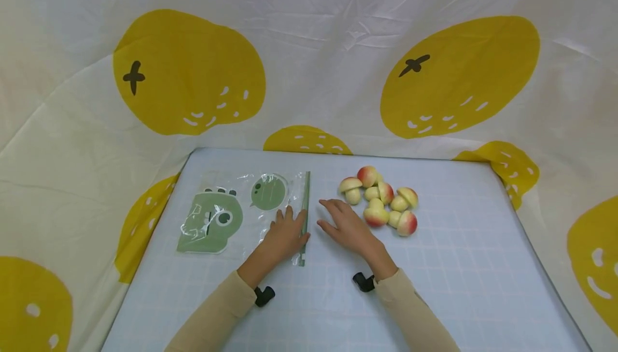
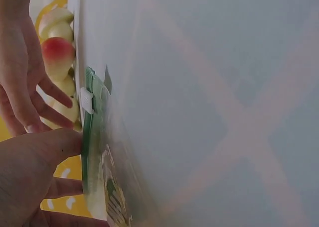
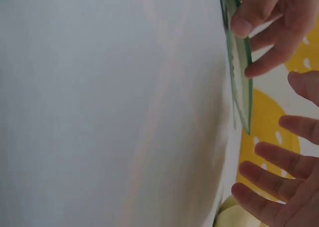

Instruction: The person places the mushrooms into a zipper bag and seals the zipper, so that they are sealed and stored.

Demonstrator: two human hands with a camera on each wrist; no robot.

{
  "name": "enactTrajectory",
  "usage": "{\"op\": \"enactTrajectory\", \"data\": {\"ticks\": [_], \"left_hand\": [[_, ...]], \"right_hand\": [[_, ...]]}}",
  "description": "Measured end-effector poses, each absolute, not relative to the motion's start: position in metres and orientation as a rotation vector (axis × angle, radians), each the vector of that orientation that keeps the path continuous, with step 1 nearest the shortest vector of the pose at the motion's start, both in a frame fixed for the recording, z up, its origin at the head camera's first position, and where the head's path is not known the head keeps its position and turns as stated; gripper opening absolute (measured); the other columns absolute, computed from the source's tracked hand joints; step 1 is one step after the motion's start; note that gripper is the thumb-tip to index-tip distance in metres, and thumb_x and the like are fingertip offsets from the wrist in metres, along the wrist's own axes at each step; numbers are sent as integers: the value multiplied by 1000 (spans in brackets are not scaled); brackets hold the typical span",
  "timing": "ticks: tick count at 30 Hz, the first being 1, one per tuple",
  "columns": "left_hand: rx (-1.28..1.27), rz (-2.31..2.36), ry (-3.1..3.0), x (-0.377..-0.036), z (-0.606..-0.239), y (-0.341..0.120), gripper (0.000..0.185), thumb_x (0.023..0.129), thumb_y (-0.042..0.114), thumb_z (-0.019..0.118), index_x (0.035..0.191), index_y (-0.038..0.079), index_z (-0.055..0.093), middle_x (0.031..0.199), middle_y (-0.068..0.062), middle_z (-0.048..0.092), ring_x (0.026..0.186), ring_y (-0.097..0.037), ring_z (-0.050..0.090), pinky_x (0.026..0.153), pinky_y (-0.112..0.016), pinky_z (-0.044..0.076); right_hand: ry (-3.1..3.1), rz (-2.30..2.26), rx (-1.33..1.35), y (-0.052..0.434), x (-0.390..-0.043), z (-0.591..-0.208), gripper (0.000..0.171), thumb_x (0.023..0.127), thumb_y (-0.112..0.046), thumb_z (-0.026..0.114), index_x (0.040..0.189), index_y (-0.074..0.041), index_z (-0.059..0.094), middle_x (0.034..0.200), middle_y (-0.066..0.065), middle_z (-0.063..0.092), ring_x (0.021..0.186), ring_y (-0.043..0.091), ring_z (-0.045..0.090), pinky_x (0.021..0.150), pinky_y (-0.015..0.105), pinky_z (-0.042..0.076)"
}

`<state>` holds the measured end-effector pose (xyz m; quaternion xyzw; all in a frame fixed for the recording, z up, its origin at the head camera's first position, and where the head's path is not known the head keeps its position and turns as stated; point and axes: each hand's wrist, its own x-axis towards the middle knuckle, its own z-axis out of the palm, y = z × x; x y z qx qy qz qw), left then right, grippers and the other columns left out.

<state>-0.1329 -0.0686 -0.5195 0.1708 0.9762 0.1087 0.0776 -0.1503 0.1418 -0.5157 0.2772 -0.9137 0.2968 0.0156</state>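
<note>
The worktop (image 1: 434, 287) is covered by a pale blue mat printed with a faint white grid, its far edge and both side edges visible in the head view. Around and behind it hangs a cream cloth (image 1: 314, 35) printed with large yellow fruit shapes; two full shapes show on the back drape, and parts of several more show at the sides and below. One clear zip bag (image 1: 243, 212) lies flat on the left half of the mat, printed with two green figures, a larger one at left and a smaller round one beside it; its green zip strip (image 1: 305, 207) runs along the bag's right edge. One cluster of toy mushrooms (image 1: 383, 202) lies on the right half of the mat, cream stems with red-tinted caps; about nine pieces can be counted, touching one another, though overlap makes the count uncertain. Two hands are in view, both in beige sleeves. The left hand (image 1: 285, 234) rests flat on the bag's right portion, fingers straight and slightly spread, fingertips touching the zip strip. The right hand (image 1: 345, 226) lies on the mat between the bag and the mushrooms, fingers straight and spread, holding nothing, just beside the nearest mushroom. Both wrist views show the zip strip on edge against the mat.
</note>
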Motion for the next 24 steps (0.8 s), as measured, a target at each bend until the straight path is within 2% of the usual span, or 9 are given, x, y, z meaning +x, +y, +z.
{"op": "enactTrajectory", "data": {"ticks": [8, 17, 24], "left_hand": [[541, 279, 2943, -133, -515, -71, 64, 96, 40, 66, 144, 3, 46, 134, -30, 47, 124, -51, 46, 89, -58, 50], [574, 303, 2978, -133, -520, -73, 55, 96, 39, 67, 137, 5, 53, 126, -27, 51, 118, -49, 50, 84, -57, 52], [545, 288, 3005, -130, -524, -73, 50, 95, 38, 68, 131, 5, 57, 118, -25, 53, 112, -46, 52, 81, -56, 53]], "right_hand": [[-2916, 857, 920, 129, -168, -522, 53, 100, -33, 63, 146, -9, 50, 134, 17, 55, 124, 33, 52, 104, 47, 41], [-2999, 635, 995, 112, -177, -524, 45, 99, -32, 64, 139, -14, 59, 139, 21, 52, 127, 41, 48, 99, 58, 42], [-3048, 419, 993, 107, -175, -524, 47, 99, -38, 63, 140, -17, 59, 143, 19, 48, 129, 41, 45, 97, 56, 44]]}}
